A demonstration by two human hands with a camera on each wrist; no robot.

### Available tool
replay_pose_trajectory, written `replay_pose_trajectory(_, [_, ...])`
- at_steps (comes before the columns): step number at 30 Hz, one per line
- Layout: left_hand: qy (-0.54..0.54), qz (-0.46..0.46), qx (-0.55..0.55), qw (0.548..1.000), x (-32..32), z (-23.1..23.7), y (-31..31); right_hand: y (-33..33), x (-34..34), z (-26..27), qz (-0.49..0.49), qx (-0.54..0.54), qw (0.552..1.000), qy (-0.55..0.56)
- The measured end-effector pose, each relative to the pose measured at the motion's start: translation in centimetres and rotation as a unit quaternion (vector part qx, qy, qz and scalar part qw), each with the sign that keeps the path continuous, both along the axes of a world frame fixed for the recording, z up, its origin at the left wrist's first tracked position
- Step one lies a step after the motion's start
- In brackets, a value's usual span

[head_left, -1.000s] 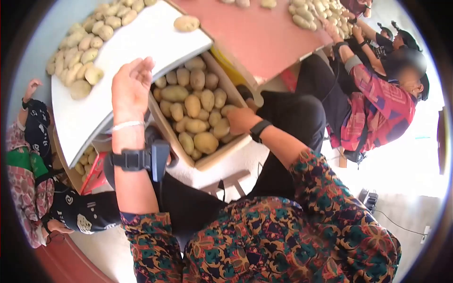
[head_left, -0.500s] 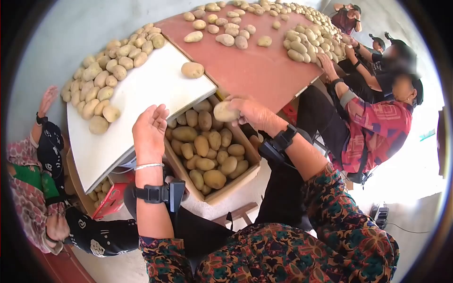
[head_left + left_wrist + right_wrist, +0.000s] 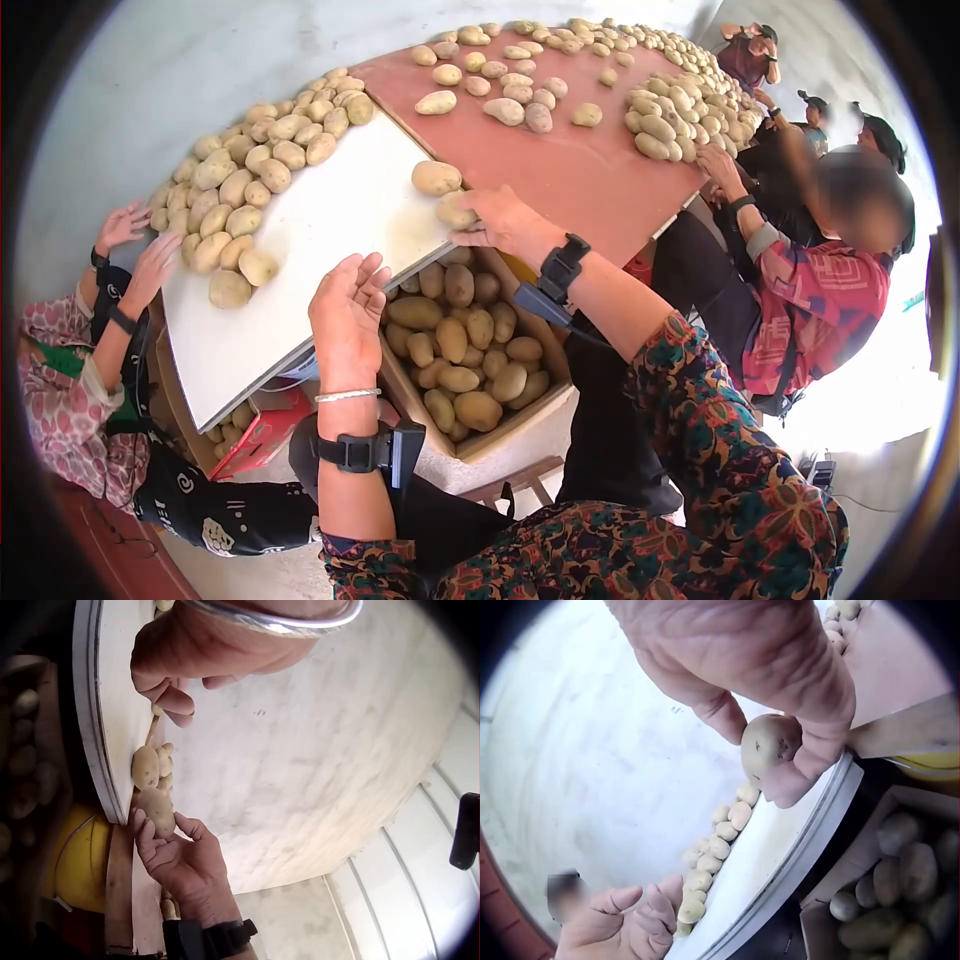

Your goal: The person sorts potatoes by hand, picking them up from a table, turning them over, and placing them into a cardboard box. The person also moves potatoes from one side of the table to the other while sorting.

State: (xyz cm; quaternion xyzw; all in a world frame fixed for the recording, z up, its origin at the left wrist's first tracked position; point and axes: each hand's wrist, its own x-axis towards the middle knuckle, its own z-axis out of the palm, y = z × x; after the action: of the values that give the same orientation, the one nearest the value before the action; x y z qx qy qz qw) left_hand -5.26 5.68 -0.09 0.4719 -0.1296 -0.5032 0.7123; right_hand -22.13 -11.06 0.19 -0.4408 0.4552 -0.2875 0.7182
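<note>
The right hand [image 3: 510, 222] grips a potato [image 3: 456, 211] between thumb and fingers at the corner of the white board [image 3: 340, 200], close beside a single potato [image 3: 437, 178] lying there. In the right wrist view that gripped potato [image 3: 769, 745] shows dark specks. The left hand [image 3: 347, 310] is held palm up with fingers loosely bent and nothing in it, over the board's near edge. Below both hands stands a cardboard box [image 3: 560, 398] of potatoes [image 3: 478, 410]. The left wrist view shows the left hand [image 3: 217, 652] above the board and the right hand [image 3: 187, 866] with its potato.
Many potatoes [image 3: 235, 190] line the white board's far left side. More lie on the red table [image 3: 560, 150], some heaped at the right. People sit at both sides, and one hand [image 3: 720, 170] reaches to that heap. A red box [image 3: 262, 435] stands lower left.
The right hand came up out of the box with a potato and moved left to the board's corner. The left hand stays raised and empty. The head view has shifted.
</note>
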Motion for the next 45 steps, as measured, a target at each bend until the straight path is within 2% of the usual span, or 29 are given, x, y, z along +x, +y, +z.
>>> replay_pose_trajectory(5, [0.003,0.004,-0.007,1.000,-0.1,0.3,0.3,-2.4,3.1,-0.4,-0.020,-0.034,0.999,-0.001])
replay_pose_trajectory(11, [0.013,0.007,-0.001,1.000,-0.2,0.8,0.3,-5.7,6.3,-1.8,-0.076,-0.083,0.992,0.054])
replay_pose_trajectory(13, [0.012,0.005,-0.002,1.000,-0.1,0.8,0.3,-6.5,7.2,-2.2,-0.093,-0.132,0.983,0.090])
replay_pose_trajectory(14, [0.013,0.002,-0.004,1.000,-0.2,0.8,0.2,-6.9,7.3,-2.3,-0.070,-0.172,0.975,0.122])
replay_pose_trajectory(15, [0.014,0.003,-0.011,1.000,0.1,0.2,0.1,-7.2,7.0,-2.2,-0.053,-0.213,0.963,0.158])
replay_pose_trajectory(16, [0.018,-0.006,-0.023,1.000,0.5,-0.6,-0.2,-7.5,7.0,-2.2,-0.052,-0.293,0.913,0.279])
replay_pose_trajectory(17, [0.018,-0.001,-0.022,1.000,0.6,-0.6,-0.3,-8.2,7.3,-3.9,-0.128,-0.414,0.845,0.313])
replay_pose_trajectory(18, [0.014,-0.010,-0.028,0.999,0.9,-1.1,-0.4,-7.6,6.9,-3.1,-0.114,-0.408,0.838,0.344])
replay_pose_trajectory(20, [0.000,-0.011,-0.001,1.000,0.5,-0.4,-0.4,-7.3,6.7,-3.0,-0.122,-0.321,0.886,0.312])
replay_pose_trajectory(24, [-0.011,-0.026,0.008,1.000,0.3,-0.3,-0.7,-5.0,5.0,-0.4,-0.132,-0.280,0.893,0.326])
replay_pose_trajectory(26, [-0.006,-0.031,0.005,0.999,0.0,-0.3,-0.8,-3.1,3.0,1.3,-0.074,-0.299,0.888,0.342])
replay_pose_trajectory(27, [-0.010,-0.027,0.014,1.000,-0.1,-0.3,-0.9,-3.2,2.5,-0.2,-0.091,-0.356,0.865,0.342])
replay_pose_trajectory(28, [-0.013,-0.023,0.022,0.999,-0.2,-0.3,-1.0,-2.3,1.7,0.0,-0.095,-0.358,0.862,0.345])
replay_pose_trajectory(30, [-0.014,-0.029,0.019,0.999,-0.3,-0.5,-1.2,-0.3,-0.6,0.6,0.066,-0.247,0.936,0.243])
replay_pose_trajectory(32, [-0.017,-0.033,0.019,0.999,-0.2,-0.7,-1.4,2.7,-2.2,0.0,0.130,-0.192,0.951,0.205])
replay_pose_trajectory(34, [-0.012,-0.035,0.025,0.999,-0.2,-1.1,-1.5,5.2,-3.6,-0.8,0.228,-0.204,0.915,0.264])
replay_pose_trajectory(36, [-0.016,-0.037,0.027,0.999,0.0,-1.7,-1.7,6.6,-4.4,-5.4,0.280,-0.377,0.811,0.349])
replay_pose_trajectory(37, [-0.020,-0.033,0.031,0.999,0.1,-1.8,-1.8,7.4,-4.7,-6.0,0.277,-0.378,0.811,0.350])
replay_pose_trajectory(39, [-0.019,-0.032,0.025,0.999,0.4,-2.0,-1.7,8.7,-5.5,-7.2,0.364,-0.307,0.769,0.426])
replay_pose_trajectory(40, [-0.016,-0.031,0.021,0.999,0.5,-2.0,-1.7,8.8,-5.7,-7.6,0.362,-0.305,0.771,0.426])
replay_pose_trajectory(42, [-0.015,-0.029,0.023,0.999,0.6,-1.7,-1.6,9.2,-6.7,-9.2,0.395,-0.301,0.739,0.454])
replay_pose_trajectory(43, [-0.016,-0.021,0.025,0.999,0.8,-1.7,-1.6,9.4,-7.3,-10.6,0.323,-0.271,0.791,0.444])
replay_pose_trajectory(45, [0.017,-0.027,0.001,0.999,2.0,-2.8,-2.0,8.9,-8.4,-13.8,0.306,-0.317,0.771,0.461])
